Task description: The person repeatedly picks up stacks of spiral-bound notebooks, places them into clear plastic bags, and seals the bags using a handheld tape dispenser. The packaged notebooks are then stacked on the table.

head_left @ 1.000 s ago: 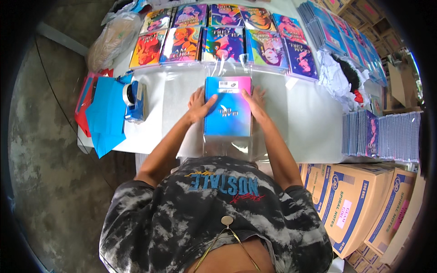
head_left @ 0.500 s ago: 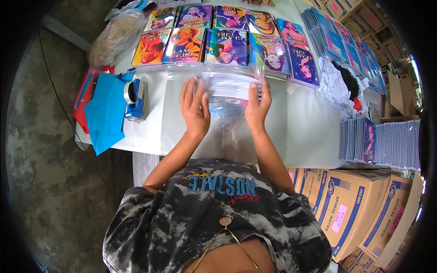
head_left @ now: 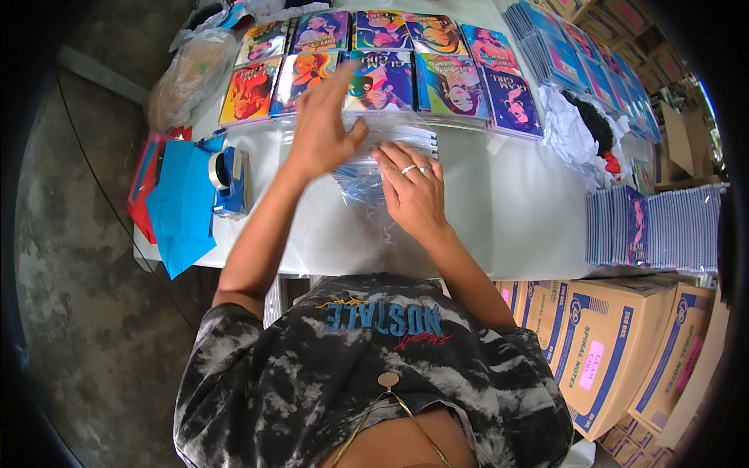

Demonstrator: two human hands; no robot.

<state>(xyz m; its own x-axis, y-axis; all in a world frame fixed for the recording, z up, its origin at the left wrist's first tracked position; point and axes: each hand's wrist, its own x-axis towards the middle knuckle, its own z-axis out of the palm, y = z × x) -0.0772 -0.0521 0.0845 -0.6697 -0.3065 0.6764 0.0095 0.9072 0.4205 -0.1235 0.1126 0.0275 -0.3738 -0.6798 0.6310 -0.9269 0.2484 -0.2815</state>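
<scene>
A bundle of spiral notebooks (head_left: 421, 137) lies edge-on in front of me, wrapped in clear plastic (head_left: 360, 186) that spreads toward my body. My right hand (head_left: 415, 187), with rings on it, lies flat over the near side of the bundle, its fingers stretched out on the plastic. Raised at the bundle's left end is my left hand (head_left: 321, 129), thumb apart from the fingers and nothing visible in it; its fingertips are smeared by motion. Just beyond, colourful notebooks (head_left: 380, 87) stand in rows of stacks, face up.
To the left are a blue tape dispenser (head_left: 231, 187), a blue sheet (head_left: 181, 207) and a filled plastic bag (head_left: 189, 82). Crumpled white paper (head_left: 568, 140) sits at the right, near more notebook stacks (head_left: 663, 228). Cardboard boxes (head_left: 616, 335) stand below the table's right edge.
Both hands were at the bundle's two ends. My left hand has lifted and swung up over its left end; my right hand has moved inward and flattened onto the plastic.
</scene>
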